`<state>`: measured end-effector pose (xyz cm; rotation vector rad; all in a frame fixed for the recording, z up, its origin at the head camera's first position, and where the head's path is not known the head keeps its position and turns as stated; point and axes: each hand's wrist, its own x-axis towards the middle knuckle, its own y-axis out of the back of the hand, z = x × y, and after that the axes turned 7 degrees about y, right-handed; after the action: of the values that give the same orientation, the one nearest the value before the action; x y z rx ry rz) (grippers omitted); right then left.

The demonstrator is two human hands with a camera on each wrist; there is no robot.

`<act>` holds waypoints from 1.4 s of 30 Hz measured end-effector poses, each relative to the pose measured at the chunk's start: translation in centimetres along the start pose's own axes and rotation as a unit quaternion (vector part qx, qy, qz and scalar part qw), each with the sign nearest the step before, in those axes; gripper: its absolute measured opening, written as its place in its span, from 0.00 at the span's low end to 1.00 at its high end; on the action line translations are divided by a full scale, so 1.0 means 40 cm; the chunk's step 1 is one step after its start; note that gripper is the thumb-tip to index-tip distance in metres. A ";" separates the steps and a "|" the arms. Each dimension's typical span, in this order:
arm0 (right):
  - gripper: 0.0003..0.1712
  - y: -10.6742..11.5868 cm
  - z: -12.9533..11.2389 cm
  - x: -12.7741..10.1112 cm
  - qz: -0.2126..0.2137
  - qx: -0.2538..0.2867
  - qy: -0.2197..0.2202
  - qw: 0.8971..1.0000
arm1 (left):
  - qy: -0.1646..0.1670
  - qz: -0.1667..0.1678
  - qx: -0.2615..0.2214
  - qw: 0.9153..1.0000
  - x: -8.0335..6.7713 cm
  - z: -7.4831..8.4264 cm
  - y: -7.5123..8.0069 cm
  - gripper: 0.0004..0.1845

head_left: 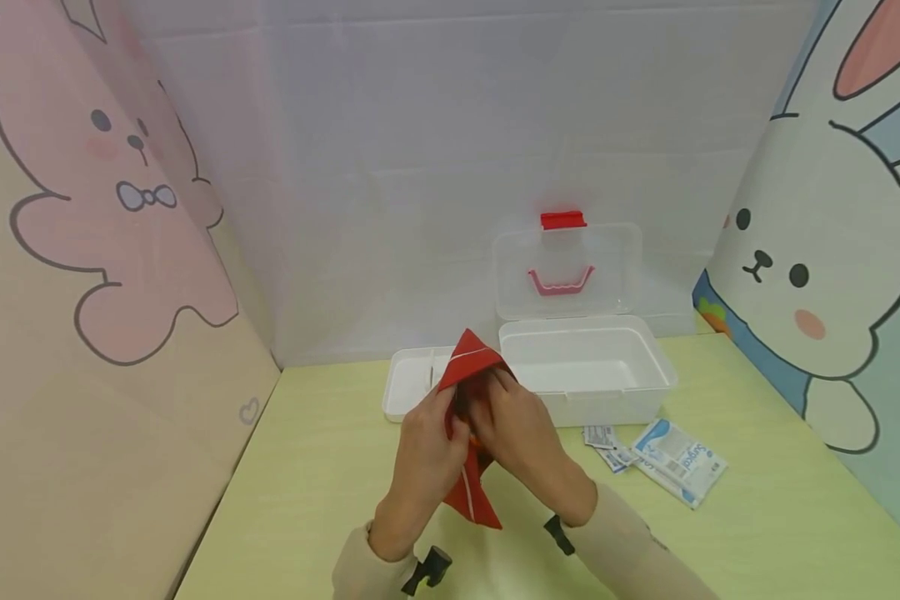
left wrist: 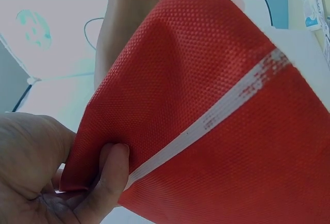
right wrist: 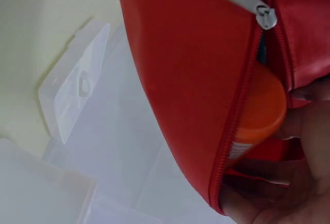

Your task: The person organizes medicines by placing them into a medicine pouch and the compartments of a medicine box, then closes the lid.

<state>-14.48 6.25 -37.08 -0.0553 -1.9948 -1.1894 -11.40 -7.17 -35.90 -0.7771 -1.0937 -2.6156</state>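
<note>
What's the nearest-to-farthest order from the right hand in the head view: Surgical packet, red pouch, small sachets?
1. Red pouch: touching the right hand, whose fingers reach into its opening.
2. Small sachets: to the hand's right, in front of the clear box.
3. Surgical packet: farther right, past the sachets.
</note>
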 end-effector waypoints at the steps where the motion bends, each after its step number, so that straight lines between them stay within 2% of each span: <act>1: 0.14 0.003 -0.001 -0.001 0.000 0.001 0.001 1.000 | 0.002 0.000 -0.003 1.000 0.001 -0.001 0.001 0.17; 11: 0.25 0.028 -0.008 -0.016 -0.010 0.010 -0.004 1.000 | 0.034 -0.020 -0.032 0.999 0.007 -0.006 0.008 0.19; 20: 0.22 0.042 -0.008 -0.025 -0.007 0.016 0.001 1.000 | 0.050 -0.035 -0.046 0.997 0.008 -0.012 0.009 0.21; 24: 0.18 0.057 -0.004 -0.025 0.020 0.033 0.011 0.999 | 0.053 -0.036 -0.047 0.997 0.009 -0.012 0.011 0.21; 27: 0.14 0.067 0.009 -0.021 0.062 0.054 0.035 0.996 | 0.060 -0.041 -0.050 0.996 0.010 -0.010 0.013 0.21; 30: 0.12 0.074 0.038 -0.013 0.110 0.071 0.062 0.989 | 0.067 -0.048 -0.053 0.995 0.011 -0.009 0.016 0.22; 33: 0.13 0.081 0.074 -0.003 0.132 0.079 0.077 0.985 | 0.070 -0.056 -0.058 0.994 0.012 -0.008 0.020 0.22; 35: 0.15 0.087 0.098 0.003 0.118 0.086 0.079 0.986 | 0.072 -0.063 -0.064 0.993 0.012 -0.007 0.023 0.22; 38: 0.19 0.097 0.127 0.014 0.072 0.103 0.081 0.989 | 0.074 -0.082 -0.078 0.991 0.013 -0.005 0.028 0.23; 42: 0.22 0.108 0.151 0.025 0.014 0.135 0.093 0.986 | 0.085 -0.129 -0.103 0.983 0.012 -0.002 0.032 0.23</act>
<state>-17.07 12.91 -34.78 0.1574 -1.9633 -0.8644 -11.37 -8.13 -34.93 -0.4608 -0.9419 -2.9833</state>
